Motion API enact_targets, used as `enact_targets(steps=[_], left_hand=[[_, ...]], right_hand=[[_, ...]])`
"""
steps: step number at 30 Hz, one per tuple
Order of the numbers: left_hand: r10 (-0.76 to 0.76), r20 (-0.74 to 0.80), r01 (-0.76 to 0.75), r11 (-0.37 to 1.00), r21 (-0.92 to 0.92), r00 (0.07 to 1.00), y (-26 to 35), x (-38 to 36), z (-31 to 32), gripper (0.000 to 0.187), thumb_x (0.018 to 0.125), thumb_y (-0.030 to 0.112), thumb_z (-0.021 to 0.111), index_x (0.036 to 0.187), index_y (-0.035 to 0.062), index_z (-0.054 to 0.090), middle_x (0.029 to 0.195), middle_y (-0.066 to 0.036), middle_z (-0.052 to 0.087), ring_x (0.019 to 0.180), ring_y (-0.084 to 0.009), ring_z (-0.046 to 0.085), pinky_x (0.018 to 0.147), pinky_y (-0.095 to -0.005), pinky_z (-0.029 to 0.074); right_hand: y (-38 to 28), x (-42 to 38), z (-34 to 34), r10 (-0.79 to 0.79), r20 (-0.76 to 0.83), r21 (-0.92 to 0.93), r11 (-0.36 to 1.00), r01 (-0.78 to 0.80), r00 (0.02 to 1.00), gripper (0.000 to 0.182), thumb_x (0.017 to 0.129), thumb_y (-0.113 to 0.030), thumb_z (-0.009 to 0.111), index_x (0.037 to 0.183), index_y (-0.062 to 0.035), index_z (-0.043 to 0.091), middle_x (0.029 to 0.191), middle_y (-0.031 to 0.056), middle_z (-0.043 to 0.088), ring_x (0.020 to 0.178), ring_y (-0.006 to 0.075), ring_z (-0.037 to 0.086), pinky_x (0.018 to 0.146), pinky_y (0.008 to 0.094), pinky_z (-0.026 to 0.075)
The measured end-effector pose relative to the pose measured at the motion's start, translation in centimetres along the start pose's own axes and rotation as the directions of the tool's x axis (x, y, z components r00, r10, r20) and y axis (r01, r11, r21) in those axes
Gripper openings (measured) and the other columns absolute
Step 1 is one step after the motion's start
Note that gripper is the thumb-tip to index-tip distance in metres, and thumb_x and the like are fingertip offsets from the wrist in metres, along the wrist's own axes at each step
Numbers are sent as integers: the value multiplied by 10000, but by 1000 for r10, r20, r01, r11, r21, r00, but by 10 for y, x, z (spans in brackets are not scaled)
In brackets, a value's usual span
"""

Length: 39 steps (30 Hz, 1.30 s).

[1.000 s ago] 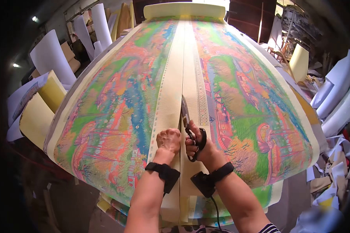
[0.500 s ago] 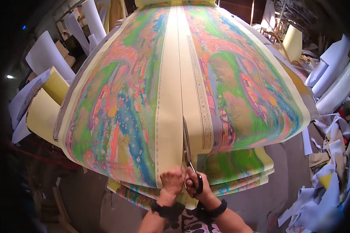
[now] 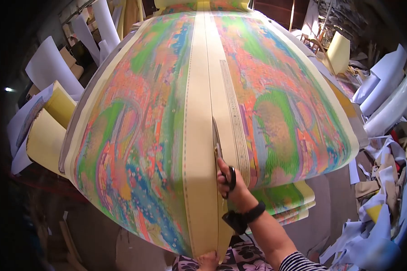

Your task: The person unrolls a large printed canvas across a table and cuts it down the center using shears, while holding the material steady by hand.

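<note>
Scissors (image 3: 218, 147) pair metal blades (image 3: 215, 131) with glossy, plastic-looking handles (image 3: 233, 179). The sheet (image 3: 276, 117) looks smooth and largely matt, whether paper or cloth unclear. The strap (image 3: 256, 211) appears matt; the sleeve (image 3: 299, 262) and floral fabric (image 3: 244, 259), soft cloth. Smooth matt paper (image 3: 52, 67) curls at left; at right, a roll (image 3: 391, 108) gleams like plastic near crumpled scraps (image 3: 384, 180).

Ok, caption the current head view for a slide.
Right hand holds black-handled scissors along the pale band between printed panels; left hand grips the sheet at its near end.
</note>
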<state>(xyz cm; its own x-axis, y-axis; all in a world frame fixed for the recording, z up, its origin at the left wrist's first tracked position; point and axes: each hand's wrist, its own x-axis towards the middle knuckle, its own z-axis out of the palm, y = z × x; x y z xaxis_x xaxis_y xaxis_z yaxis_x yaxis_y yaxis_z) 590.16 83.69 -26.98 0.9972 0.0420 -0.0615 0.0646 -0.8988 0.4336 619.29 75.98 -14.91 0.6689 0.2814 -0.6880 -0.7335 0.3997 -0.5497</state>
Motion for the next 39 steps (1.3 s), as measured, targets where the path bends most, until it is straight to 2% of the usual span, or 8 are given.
enact_targets(steps=[6,8,12,14,20,24,26,39], left_hand=[[7,75,-9,1000,30,997,-14,27,14,115,656,178,516,657,64,536,618,-105,532,576,-263,515,508,-379,402],[-67,425,120,988,-98,903,-16,42,1,137,679,189,511,639,58,517,622,-107,529,584,-285,509,506,-367,402],[-128,-100,96,955,-279,987,-2,167,-89,207,595,165,608,505,57,457,464,-89,456,411,-237,461,396,-341,352],[55,-311,-77,995,-60,949,4,248,-125,328,559,265,641,736,47,471,630,-94,459,556,-261,459,504,-346,365],[159,-309,-31,925,379,938,34,420,-118,643,487,283,682,993,41,369,942,-87,416,901,-225,390,754,-368,292],[-15,-263,135,885,446,965,40,444,-121,339,588,214,595,873,64,491,867,-70,494,854,-206,465,735,-328,338],[-177,180,85,900,427,968,39,446,-122,140,616,170,549,717,76,571,745,-71,570,734,-205,554,625,-306,419],[70,-260,-8,973,232,963,23,427,-104,189,708,200,456,583,65,497,567,-131,545,508,-286,545,462,-355,439]], right_hand=[[-69,106,21,27,62,-19,999,-26,998,448,595,-500,605,568,-123,366,412,-47,306,273,68,251,278,221,194],[-75,112,23,56,103,18,998,-58,993,459,582,-513,609,575,-125,363,413,-49,299,279,69,253,287,220,201],[-80,102,25,131,178,55,988,-143,975,488,582,-554,578,597,-116,363,414,-48,296,284,73,242,297,220,215],[-88,102,24,157,302,147,967,-209,940,480,604,-549,561,577,-113,361,412,-46,297,283,74,244,297,219,217],[-103,98,28,242,338,198,926,-320,909,472,615,-550,547,562,-113,378,406,-39,307,282,76,253,298,223,228],[-100,100,20,212,342,145,951,-275,915,475,606,-556,551,579,-111,390,408,-36,317,280,78,269,295,221,237],[-95,101,16,187,297,121,965,-231,936,468,617,-552,544,576,-112,391,409,-38,323,277,77,264,292,216,234],[-73,91,20,32,160,91,995,-47,987,390,712,-474,488,603,-107,411,422,-38,356,265,76,266,262,218,219]])
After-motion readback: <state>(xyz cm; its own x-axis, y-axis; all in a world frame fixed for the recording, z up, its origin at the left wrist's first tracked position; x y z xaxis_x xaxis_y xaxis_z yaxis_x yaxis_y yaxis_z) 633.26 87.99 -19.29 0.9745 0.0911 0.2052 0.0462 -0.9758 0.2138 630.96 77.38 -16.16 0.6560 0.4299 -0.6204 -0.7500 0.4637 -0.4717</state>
